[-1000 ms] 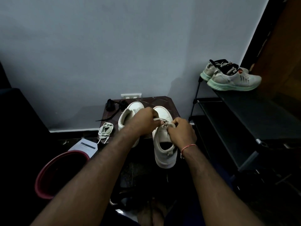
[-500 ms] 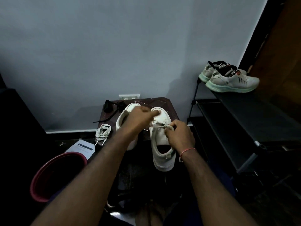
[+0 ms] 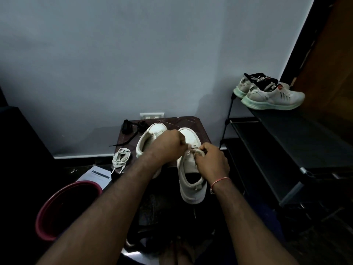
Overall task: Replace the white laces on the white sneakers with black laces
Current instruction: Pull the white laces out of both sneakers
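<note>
On a small dark table at frame centre stand two white sneakers. The left hand and right hand pinch the white lace over the right-of-frame shoe, apparently unthreading it. Next, likely: draw it free, then take the black laces at the table's upper left.

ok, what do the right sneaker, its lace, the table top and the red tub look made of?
Right sneaker: smooth white leather or synthetic, matte, soft creases at the collar.
White lace: woven fabric, limp and flat.
Table top: dark brown, some sheen, line pattern; laminate or moulded plastic, cannot tell.
Red tub: plastic by look, thin rolled rim, dull sheen.
</note>
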Available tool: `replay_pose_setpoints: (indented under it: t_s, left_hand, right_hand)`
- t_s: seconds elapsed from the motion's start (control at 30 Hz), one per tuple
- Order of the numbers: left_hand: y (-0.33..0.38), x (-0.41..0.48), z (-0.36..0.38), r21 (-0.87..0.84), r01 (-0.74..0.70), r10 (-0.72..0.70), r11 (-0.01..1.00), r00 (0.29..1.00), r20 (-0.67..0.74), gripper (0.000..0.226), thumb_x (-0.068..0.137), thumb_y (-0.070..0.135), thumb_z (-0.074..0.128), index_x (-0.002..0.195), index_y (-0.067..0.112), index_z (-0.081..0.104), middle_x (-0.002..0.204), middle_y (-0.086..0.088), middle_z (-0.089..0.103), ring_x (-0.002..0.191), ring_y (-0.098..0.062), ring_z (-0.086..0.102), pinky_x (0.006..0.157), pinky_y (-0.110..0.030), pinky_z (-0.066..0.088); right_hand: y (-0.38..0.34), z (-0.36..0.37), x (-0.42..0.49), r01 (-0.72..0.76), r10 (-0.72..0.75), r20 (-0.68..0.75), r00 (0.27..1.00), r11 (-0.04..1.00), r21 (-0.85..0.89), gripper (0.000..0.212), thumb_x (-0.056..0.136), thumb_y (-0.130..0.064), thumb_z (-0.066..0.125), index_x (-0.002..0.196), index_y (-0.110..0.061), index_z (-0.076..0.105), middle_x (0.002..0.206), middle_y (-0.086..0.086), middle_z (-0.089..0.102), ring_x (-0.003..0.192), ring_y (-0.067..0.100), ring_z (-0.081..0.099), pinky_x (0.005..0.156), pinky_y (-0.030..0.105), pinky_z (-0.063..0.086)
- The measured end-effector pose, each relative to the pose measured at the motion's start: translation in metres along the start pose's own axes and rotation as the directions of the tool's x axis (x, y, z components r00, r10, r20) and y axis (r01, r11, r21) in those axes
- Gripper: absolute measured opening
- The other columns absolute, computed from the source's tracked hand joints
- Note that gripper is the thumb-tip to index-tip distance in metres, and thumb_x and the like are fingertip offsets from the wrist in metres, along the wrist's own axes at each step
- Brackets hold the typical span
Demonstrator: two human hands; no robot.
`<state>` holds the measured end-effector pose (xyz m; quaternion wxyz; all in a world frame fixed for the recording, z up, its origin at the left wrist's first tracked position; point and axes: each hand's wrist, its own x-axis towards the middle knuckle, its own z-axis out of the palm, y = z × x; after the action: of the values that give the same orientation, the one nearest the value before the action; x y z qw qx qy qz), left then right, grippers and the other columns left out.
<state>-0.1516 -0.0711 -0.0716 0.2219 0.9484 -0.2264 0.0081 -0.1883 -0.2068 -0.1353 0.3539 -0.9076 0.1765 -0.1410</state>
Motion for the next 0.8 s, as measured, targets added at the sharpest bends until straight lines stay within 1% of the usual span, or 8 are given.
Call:
replay_pose_setpoints:
  t_s: [0.07, 0.1, 0.2, 0.23, 0.3, 0.4, 0.6, 0.8]
  left_hand:
    - [0.001, -0.005, 0.0, -0.525, -0.06, 0.04, 0.849, 0.998, -0.05, 0.029, 0.095, 0.024, 0.058, 0.068, 0.014, 0.062, 0.055, 0.007, 0.051, 0.051, -0.01, 0.046, 0.05, -0.023, 0.032]
    - [0.001, -0.008, -0.001, -0.783, -0.093, 0.006, 0.615, 0.994, -0.113, 0.029, 0.096, 0.022, 0.056, 0.069, 0.016, 0.061, 0.054, 0.008, 0.049, 0.047, -0.007, 0.04, 0.045, -0.022, 0.029]
    - [-0.007, -0.014, -0.004, -0.996, -0.075, -0.1, 0.048, 0.992, -0.079, 0.03, 0.096, 0.021, 0.051, 0.068, 0.019, 0.061, 0.064, 0.003, 0.053, 0.05, -0.006, 0.044, 0.04, -0.017, 0.03]
    - [-0.009, -0.014, -0.005, -0.997, -0.024, -0.099, 0.07, 0.995, -0.031, 0.028, 0.096, 0.023, 0.051, 0.07, 0.016, 0.058, 0.066, 0.001, 0.056, 0.049, -0.007, 0.046, 0.039, -0.017, 0.03]
    - [-0.01, -0.015, -0.009, -0.863, 0.109, -0.121, 0.493, 0.991, 0.056, 0.031, 0.095, 0.032, 0.056, 0.072, 0.011, 0.057, 0.065, -0.003, 0.061, 0.041, -0.009, 0.046, 0.036, -0.016, 0.03]
    - [-0.009, -0.013, -0.004, -0.193, 0.179, -0.165, 0.965, 0.983, 0.085, 0.053, 0.082, 0.06, 0.061, 0.07, 0.008, 0.062, 0.062, -0.005, 0.068, 0.042, -0.012, 0.058, 0.047, -0.023, 0.048]
    - [0.006, -0.006, 0.014, 0.175, 0.15, -0.135, 0.973, 0.986, -0.095, 0.038, 0.076, 0.055, 0.067, 0.093, 0.02, 0.066, 0.096, -0.004, 0.066, 0.092, -0.024, 0.064, 0.073, -0.032, 0.048]
    - [0.016, -0.003, 0.021, 0.234, 0.196, -0.152, 0.952, 0.969, -0.193, 0.02, 0.084, 0.021, 0.055, 0.1, 0.017, 0.065, 0.106, -0.011, 0.064, 0.098, -0.033, 0.062, 0.075, -0.035, 0.046]
  right_hand:
    - [0.001, -0.003, 0.0, -0.005, 0.005, 0.003, 1.0, 0.999, 0.035, 0.008, 0.08, -0.03, 0.06, 0.081, -0.022, 0.059, 0.085, 0.002, 0.067, 0.084, 0.032, 0.062, 0.066, 0.029, 0.044]
    - [0.002, -0.004, 0.002, -0.006, 0.006, 0.004, 1.0, 0.998, 0.058, 0.008, 0.08, -0.03, 0.06, 0.079, -0.021, 0.059, 0.082, 0.001, 0.067, 0.082, 0.031, 0.062, 0.066, 0.029, 0.043]
    - [0.001, -0.004, 0.004, -0.026, 0.025, 0.01, 1.0, 0.997, 0.078, 0.011, 0.079, -0.029, 0.061, 0.072, -0.022, 0.056, 0.077, -0.002, 0.065, 0.08, 0.029, 0.062, 0.064, 0.027, 0.04]
    - [0.001, -0.003, 0.004, -0.03, 0.029, 0.01, 1.0, 0.997, 0.068, 0.011, 0.079, -0.029, 0.061, 0.071, -0.023, 0.056, 0.077, -0.002, 0.064, 0.079, 0.029, 0.062, 0.065, 0.027, 0.041]
    - [0.0, 0.0, 0.004, -0.028, 0.028, 0.011, 1.0, 0.998, 0.047, 0.009, 0.078, -0.032, 0.061, 0.075, -0.024, 0.057, 0.08, -0.002, 0.066, 0.081, 0.029, 0.063, 0.066, 0.028, 0.044]
    - [-0.003, -0.001, 0.004, -0.024, 0.024, 0.016, 1.0, 1.0, 0.019, 0.011, 0.079, -0.035, 0.062, 0.079, -0.025, 0.058, 0.088, 0.002, 0.069, 0.087, 0.032, 0.063, 0.069, 0.029, 0.046]
    - [-0.004, -0.002, -0.001, -0.012, 0.012, 0.009, 1.0, 1.0, 0.002, 0.007, 0.077, -0.029, 0.063, 0.078, -0.024, 0.059, 0.085, 0.0, 0.068, 0.084, 0.031, 0.063, 0.065, 0.027, 0.043]
    - [-0.005, -0.002, 0.002, -0.019, 0.019, 0.016, 1.0, 1.0, -0.009, 0.008, 0.079, -0.032, 0.061, 0.078, -0.025, 0.06, 0.078, -0.004, 0.064, 0.081, 0.027, 0.062, 0.065, 0.027, 0.044]
